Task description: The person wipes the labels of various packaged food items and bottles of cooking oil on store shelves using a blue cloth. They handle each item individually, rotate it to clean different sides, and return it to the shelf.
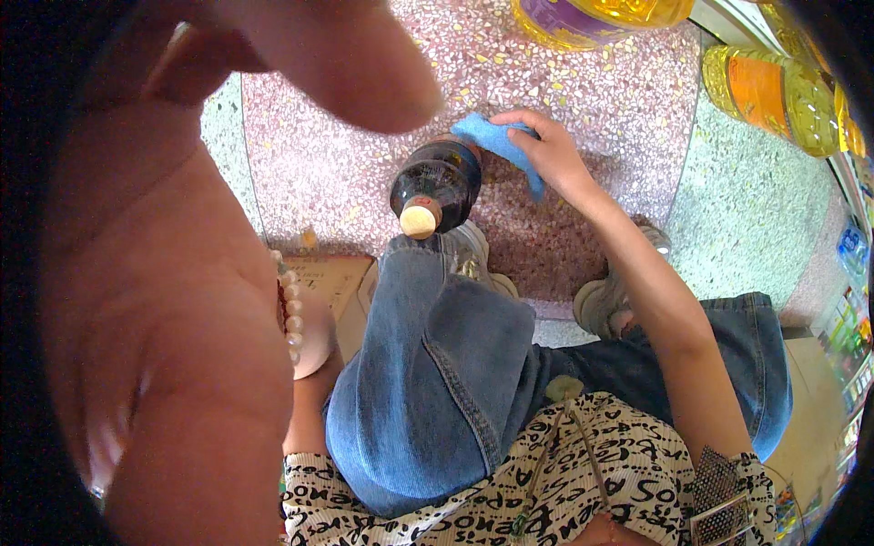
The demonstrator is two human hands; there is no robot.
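My left hand is raised very close to the camera, blurred and large. It wears a bead bracelet, its fingers look apart, and nothing shows in its grasp; part of it is cut off by the dark rim. My right hand grips a light blue cloth, which touches or nearly touches the far side of a dark bottle. This bottle has a pale yellow cap and appears upright on the speckled floor, just beyond my left shoe.
Large bottles of yellow oil are at the top and the upper right, beside a shelf edge. A cardboard box lies by my left leg. Colourful packaged goods line the far right. My knees in jeans are bent below.
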